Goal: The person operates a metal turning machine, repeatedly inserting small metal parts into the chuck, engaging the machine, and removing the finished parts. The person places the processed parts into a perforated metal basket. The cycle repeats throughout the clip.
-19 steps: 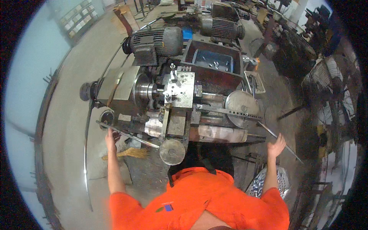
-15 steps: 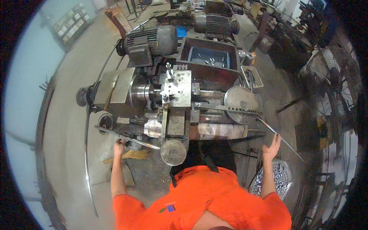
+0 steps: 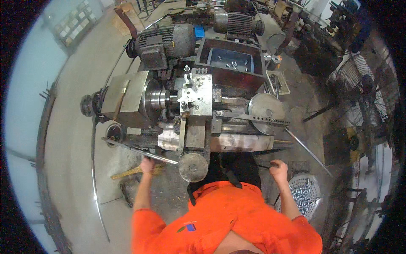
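My left hand [image 3: 147,164] is just below the long metal lever [image 3: 137,151], which runs to a round disc [image 3: 193,167] at the lathe's front. Its fingers are partly hidden, so whether it touches the lever is unclear. My right hand [image 3: 278,170] is curled closed beside my hip, close to a thin dark rod; anything inside it is hidden. Beyond it a bright handle rod [image 3: 308,150] slants from the large round wheel [image 3: 267,112]. At the machine's middle, the tool block [image 3: 197,97] sits facing the chuck [image 3: 158,100].
Near my right forearm stands a perforated basket [image 3: 305,192] of small metal parts. Behind the lathe, a blue-lined tray [image 3: 231,60] holds several shiny pieces. A motor [image 3: 165,44] stands at the back left, a fan [image 3: 359,84] far right. A straw broom [image 3: 127,172] lies on the floor.
My right hand has left the area by the slanted handle rod, moving left toward my body and closing. My left hand has shifted right along the lever. The view has shifted slightly.
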{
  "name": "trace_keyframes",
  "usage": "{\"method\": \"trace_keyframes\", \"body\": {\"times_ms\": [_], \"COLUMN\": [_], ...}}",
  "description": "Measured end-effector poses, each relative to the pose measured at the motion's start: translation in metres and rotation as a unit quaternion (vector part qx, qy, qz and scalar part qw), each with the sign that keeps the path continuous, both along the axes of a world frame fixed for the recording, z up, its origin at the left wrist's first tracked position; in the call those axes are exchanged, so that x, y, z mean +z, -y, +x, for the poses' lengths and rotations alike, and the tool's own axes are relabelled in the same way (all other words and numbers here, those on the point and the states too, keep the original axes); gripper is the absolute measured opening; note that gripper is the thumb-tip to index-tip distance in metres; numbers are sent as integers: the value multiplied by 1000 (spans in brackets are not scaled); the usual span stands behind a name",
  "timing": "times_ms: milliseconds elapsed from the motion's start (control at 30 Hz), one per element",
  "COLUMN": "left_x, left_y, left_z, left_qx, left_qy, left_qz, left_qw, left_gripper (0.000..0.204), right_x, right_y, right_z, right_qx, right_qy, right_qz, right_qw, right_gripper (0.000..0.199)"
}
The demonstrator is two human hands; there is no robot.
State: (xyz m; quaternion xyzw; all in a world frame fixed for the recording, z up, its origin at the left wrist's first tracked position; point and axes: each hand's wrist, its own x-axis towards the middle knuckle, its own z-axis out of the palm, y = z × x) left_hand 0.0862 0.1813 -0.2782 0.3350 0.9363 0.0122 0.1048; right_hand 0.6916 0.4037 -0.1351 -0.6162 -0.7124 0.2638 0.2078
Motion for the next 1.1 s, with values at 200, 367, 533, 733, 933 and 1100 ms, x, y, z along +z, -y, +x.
{"method": "trace_keyframes", "body": {"times_ms": [200, 367, 533, 733, 933, 1100], "left_x": [24, 20, 104, 254, 215, 243], "left_y": [12, 29, 54, 126, 222, 173], "left_z": [-32, -46, -65, -89, -92, -23], "left_qx": [-61, -68, -5, 80, 351, 358], "left_qy": [32, 118, 148, -61, 28, -38], "left_qz": [-65, -21, 103, 306, 150, 139], "left_qw": [996, 990, 984, 947, 924, 923], "left_gripper": [46, 52, 42, 27, 54, 62], "right_x": [66, 121, 183, 176, 180, 179], "right_y": [-38, -81, -94, -82, -72, -72], "right_z": [-20, -102, -246, -411, -451, -448], "right_qx": [66, 157, 393, 496, 502, 507], "right_qy": [14, -61, -134, 37, 168, 168], "right_qz": [103, 133, 175, 231, 180, 180], "right_qw": [992, 977, 893, 836, 829, 826], "right_gripper": [31, 33, 37, 25, 26, 25]}}
